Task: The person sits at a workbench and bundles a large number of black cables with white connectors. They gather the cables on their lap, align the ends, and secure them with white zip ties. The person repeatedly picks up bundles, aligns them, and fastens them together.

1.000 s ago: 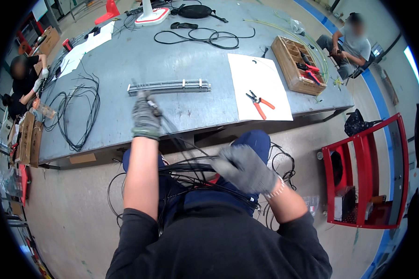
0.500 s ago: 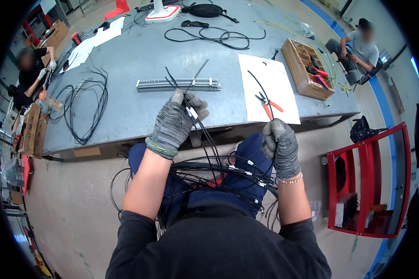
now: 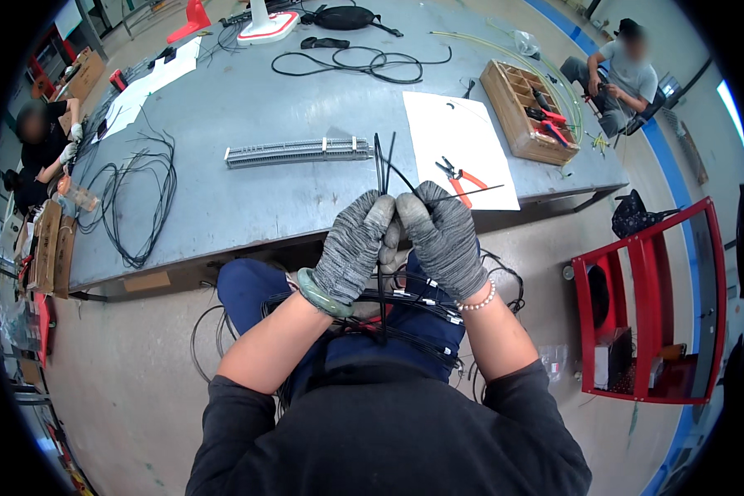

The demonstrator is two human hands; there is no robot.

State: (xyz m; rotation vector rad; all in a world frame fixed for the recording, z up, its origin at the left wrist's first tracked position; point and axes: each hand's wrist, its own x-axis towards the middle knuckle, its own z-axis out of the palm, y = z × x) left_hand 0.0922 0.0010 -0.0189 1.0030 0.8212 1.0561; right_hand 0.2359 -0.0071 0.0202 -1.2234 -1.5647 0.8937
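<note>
My left hand [image 3: 357,244], in a grey knit glove, is closed round a few black cables [image 3: 380,161] whose ends point up past the thumb. Right beside it, my gloved right hand [image 3: 446,240] pinches another black cable [image 3: 403,175]. The two thumbs nearly meet, and the fingers behind are partly hidden. Below the hands the held cables hang toward my lap, where more black cables [image 3: 426,310] with white tags lie across my thighs. On the table beyond my left hand lies a grey terminal strip [image 3: 298,153]. Wire strippers [image 3: 461,192] with orange handles rest past my right hand.
White paper [image 3: 438,124] lies under the strippers. A wooden tool box [image 3: 525,116] stands at the table's right, a cable coil [image 3: 132,194] at its left. Farther back is a loose black cable [image 3: 364,66]. A red cart [image 3: 649,314] stands right. Two people sit beyond the table sides.
My right hand has moved left with its cable, up against my left hand. My left hand has shifted right and toward me, with the cables now pointing straight up. The view has shifted slightly.
</note>
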